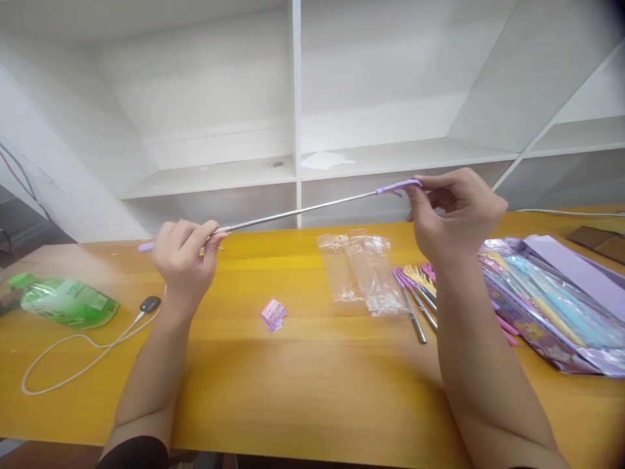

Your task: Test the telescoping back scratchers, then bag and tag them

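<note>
A thin telescopic stick (pixel 303 210), silvery and drawn out long, spans the gap between my two hands above the table. My left hand (pixel 188 251) is closed round its thicker end, and a purple handle tip (pixel 146 247) pokes out to the left of the fist. At the other end, the thumb and fingers of my right hand (pixel 452 212) pinch a soft-looking purple end piece (pixel 390 187) with a small side prong. The stick slopes up towards the right. Beneath it lie clear plastic bags (pixel 359 270) and a small stack of printed purple cards (pixel 273 315).
Several metal sticks (pixel 415 316) with pink, purple and yellow ends lie partly behind my right forearm. Beside them is a purple printed bag (pixel 551 319) of wrapped sticks. A green bottle (pixel 68 301) and a white cable (pixel 92 345) occupy the left. White shelving (pixel 295 98) stands behind the table.
</note>
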A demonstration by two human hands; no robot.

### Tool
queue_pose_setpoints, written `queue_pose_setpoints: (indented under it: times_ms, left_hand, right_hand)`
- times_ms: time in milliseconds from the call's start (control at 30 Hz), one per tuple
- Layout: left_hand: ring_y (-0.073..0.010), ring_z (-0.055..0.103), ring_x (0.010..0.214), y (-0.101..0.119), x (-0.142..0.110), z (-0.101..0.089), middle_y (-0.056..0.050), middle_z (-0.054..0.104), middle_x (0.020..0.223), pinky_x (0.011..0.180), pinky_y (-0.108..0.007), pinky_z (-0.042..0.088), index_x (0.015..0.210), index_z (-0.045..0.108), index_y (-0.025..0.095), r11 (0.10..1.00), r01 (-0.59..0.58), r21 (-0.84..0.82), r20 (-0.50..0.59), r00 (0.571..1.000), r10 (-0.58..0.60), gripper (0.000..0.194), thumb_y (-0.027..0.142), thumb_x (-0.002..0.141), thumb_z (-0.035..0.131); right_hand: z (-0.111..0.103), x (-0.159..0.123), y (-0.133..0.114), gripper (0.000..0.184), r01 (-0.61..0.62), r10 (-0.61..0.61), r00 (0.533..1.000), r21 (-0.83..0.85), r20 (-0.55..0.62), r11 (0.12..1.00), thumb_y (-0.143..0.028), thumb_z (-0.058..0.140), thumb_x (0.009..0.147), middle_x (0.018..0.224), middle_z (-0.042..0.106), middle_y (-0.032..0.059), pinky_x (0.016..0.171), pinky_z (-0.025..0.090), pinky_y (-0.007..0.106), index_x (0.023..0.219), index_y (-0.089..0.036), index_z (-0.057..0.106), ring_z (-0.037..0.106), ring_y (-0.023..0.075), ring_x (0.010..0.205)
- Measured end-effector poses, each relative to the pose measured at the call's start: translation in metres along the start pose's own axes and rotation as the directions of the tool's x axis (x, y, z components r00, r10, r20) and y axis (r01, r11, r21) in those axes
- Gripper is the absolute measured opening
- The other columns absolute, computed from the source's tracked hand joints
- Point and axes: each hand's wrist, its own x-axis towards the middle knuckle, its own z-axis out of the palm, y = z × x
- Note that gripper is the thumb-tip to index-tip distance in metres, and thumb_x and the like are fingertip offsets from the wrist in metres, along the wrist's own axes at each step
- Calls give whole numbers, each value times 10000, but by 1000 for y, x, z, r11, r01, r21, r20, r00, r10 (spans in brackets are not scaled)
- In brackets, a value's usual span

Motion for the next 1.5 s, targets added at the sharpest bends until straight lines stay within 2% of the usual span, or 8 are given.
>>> queue_pose_setpoints:
  times_ms: [167,400,600,733,900,1200,1333,1500]
  left_hand:
    - [-201,425,679,8,-3,4,-37,548,674,673,-366,319,891,781,252,997,78,-10,31,997,-77,277,442,1060,672]
    - [-201,474,727,20,-4,4,-30,562,695,712,-362,350,936,790,256,990,116,-78,28,993,-114,227,397,1072,677]
    - [-189,456,695,41,-5,3,-33,637,731,693,-355,352,957,795,248,996,71,-60,88,994,-66,212,376,1076,675]
    - [-185,444,678,45,-4,1,-29,649,719,679,-347,353,950,800,248,997,56,-51,93,994,-52,191,352,1067,690]
    - [-180,475,677,46,-3,0,-22,660,727,678,-344,366,974,795,241,998,15,-68,61,998,-11,148,308,1062,697]
    - [-189,502,696,59,-4,-3,-24,660,719,682,-352,377,950,784,249,995,61,-76,109,993,-53,198,347,1079,670]
    - [-188,516,700,76,-10,0,-21,679,736,680,-348,381,975,776,253,991,61,-119,145,988,-44,172,344,1078,673]
    - [-184,522,715,75,-11,6,-17,681,748,680,-338,380,979,749,241,969,50,-243,213,977,3,150,315,1082,669]
  right_hand:
    - [-2,4,1,73,101,-103,992,-21,-71,995,-232,849,867,762,736,46,494,463,261,915,-201,803,644,109,538]
    - [-3,5,-2,109,42,-49,992,-58,-119,997,-294,843,895,781,740,61,501,442,284,889,-203,783,593,110,552]
    - [11,-13,-38,83,156,-160,982,46,103,987,-291,807,959,688,657,-9,575,448,322,912,-260,745,563,139,584]
    - [27,-24,-61,95,210,-219,974,124,58,970,-170,765,979,695,660,-27,546,424,307,954,-251,721,525,120,545]
    - [22,-20,-61,125,252,-260,965,128,47,959,-152,792,957,680,646,-36,547,430,305,974,-260,730,536,120,550]
    - [13,-20,-70,150,135,-137,982,28,126,990,-355,757,990,633,630,1,545,450,361,867,-290,701,555,174,559]
    - [24,-45,-95,100,230,-274,937,207,216,951,-213,747,993,731,698,-6,547,477,311,943,-268,680,572,130,573]
    - [39,-69,-121,171,195,-243,951,238,192,951,-97,681,1015,811,720,-3,532,446,265,1011,-256,619,582,112,619]
